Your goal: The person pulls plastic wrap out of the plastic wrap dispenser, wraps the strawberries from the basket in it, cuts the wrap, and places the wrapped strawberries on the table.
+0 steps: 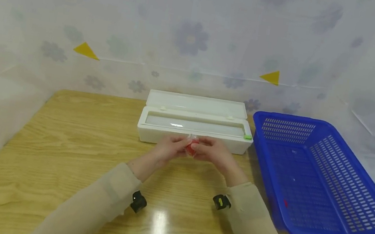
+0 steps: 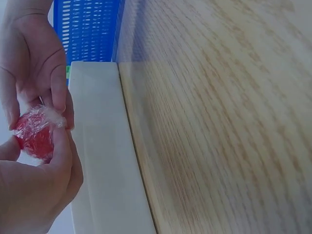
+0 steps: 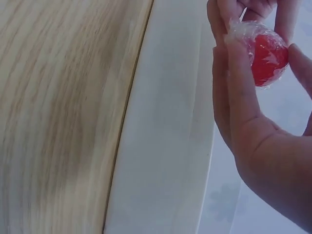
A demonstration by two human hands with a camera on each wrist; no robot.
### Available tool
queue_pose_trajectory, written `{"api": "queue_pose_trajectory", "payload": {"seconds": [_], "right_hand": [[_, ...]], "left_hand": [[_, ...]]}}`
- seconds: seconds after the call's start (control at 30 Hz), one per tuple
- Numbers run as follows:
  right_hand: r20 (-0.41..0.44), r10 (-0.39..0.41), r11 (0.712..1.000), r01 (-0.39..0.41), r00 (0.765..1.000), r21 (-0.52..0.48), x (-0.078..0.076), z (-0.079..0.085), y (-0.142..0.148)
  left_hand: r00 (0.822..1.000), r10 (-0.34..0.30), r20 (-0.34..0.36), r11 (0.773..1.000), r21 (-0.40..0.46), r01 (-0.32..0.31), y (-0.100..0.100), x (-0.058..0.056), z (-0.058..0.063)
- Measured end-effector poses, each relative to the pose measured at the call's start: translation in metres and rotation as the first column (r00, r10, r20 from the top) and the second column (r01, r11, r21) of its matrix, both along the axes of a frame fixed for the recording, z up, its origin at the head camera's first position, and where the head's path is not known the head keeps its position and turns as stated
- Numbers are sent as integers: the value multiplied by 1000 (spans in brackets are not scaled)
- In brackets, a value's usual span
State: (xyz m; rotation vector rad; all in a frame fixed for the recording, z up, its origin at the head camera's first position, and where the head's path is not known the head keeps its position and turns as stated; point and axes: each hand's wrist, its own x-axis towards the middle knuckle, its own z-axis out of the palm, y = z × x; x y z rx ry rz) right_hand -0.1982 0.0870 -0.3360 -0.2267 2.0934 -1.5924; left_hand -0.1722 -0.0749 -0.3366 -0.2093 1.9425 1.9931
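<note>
Between both hands is a small red ball wrapped in crinkled clear plastic film, with the film bunched on one side. My left hand pinches it between thumb and fingers from the left. From the right, my right hand pinches the same ball. Both hands hold it up just in front of a long white cling film dispenser box, whose lid stands open at the back. A green slider sits at the box's right end. What the ball is under the film cannot be told.
A large blue plastic basket with slotted walls stands at the right, close to the box. A small red piece shows on its inner side. The wooden table meets a flowered sheet at the back.
</note>
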Motion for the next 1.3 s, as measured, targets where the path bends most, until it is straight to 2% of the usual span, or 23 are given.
{"api": "queue_pose_trajectory", "payload": {"seconds": [0.13,0.4,0.57,0.7,0.83,1.03,1.17,1.3], "right_hand": [[6,16,1000,-16,1000,-26,1,2,-1],[-70,-10,1000,9,997,-12,3,1,-6],[-96,-23,1000,23,995,-9,4,3,-9],[-94,-33,999,33,995,-6,4,5,-9],[-53,-59,998,59,997,0,3,6,-10],[-28,-156,988,155,987,-27,3,11,-14],[-36,-132,991,132,991,20,3,9,-12],[-34,-111,992,113,993,53,4,7,-11]], "left_hand": [[1000,-3,-3,1000,-5,3,-1,0,-1],[999,17,-34,1000,-25,-18,-1,0,-4],[999,27,-24,999,-46,-28,-2,0,-4],[999,50,-20,998,-43,-51,-1,0,-4],[997,75,-30,997,-4,-75,-5,2,0],[988,140,-59,989,53,-137,-33,-5,20],[987,149,-63,989,30,-147,-63,-8,29],[984,165,-70,985,-37,-168,-98,-9,28]]}}
